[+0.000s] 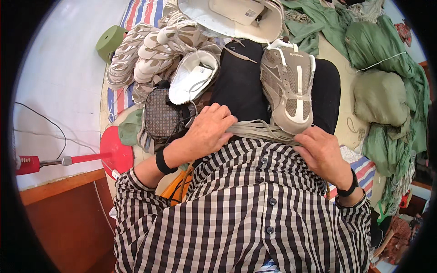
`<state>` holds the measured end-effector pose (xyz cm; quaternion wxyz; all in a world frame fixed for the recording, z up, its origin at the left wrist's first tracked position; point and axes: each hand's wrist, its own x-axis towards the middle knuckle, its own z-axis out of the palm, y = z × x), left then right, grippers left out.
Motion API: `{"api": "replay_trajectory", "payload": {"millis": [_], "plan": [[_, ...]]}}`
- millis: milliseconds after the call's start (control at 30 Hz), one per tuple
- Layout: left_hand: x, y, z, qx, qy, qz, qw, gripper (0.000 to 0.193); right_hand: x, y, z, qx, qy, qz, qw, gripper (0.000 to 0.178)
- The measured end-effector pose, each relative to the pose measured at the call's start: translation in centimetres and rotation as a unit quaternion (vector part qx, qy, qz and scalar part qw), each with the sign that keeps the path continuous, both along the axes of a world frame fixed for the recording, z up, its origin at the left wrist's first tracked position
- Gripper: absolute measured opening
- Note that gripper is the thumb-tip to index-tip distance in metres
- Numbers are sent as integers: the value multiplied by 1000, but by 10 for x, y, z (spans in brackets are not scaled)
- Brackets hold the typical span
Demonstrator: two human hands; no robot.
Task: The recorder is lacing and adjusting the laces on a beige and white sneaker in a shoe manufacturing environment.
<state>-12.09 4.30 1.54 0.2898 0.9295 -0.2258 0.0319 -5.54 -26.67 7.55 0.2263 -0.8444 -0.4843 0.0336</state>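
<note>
A bundle of long beige shoelaces [255, 130] lies across my lap, against my checked shirt. My left hand [209, 128] is closed on the bundle's left end, thumb and fingers pinched together. At the other end my right hand [320, 151] has its fingers closed round the laces, just below a shoe's toe; its fingertips are partly hidden. That grey-beige sneaker [287, 84] rests on my right thigh, toe toward me, with no lace visible across its front. Near my left knee sits a white shoe-shaped piece [193, 77] with a thin cord hanging from it.
Several stacked beige sneakers [150, 54] lie at the far left, by a green tape roll [110, 42]. A white-lined container [205, 22] stands ahead. A patterned pouch [163, 113] is beside my left arm, a red round base [117, 150] farther left. Green cloth bundles [380, 98] fill the right.
</note>
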Motion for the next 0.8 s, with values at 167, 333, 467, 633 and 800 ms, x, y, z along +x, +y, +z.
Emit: {"api": "replay_trajectory", "payload": {"millis": [167,333,467,633,800], "plan": [[-6,-7,-6,-48,18,5,999,17,-9,11,-19,-40,-17,2,999,19],[-8,-28,20,-92,-10,-94,991,14,-8,19,-9,-32,3,-14,999,23],[-13,-40,32,-106,5,-105,989,15,-7,34,-2,54,48,-15,997,30],[-17,-45,29,-130,-33,-121,984,19,-5,38,-2,55,66,28,996,18],[-24,-43,19,-145,-14,-103,984,19,-7,39,9,89,244,-49,964,25]]}}
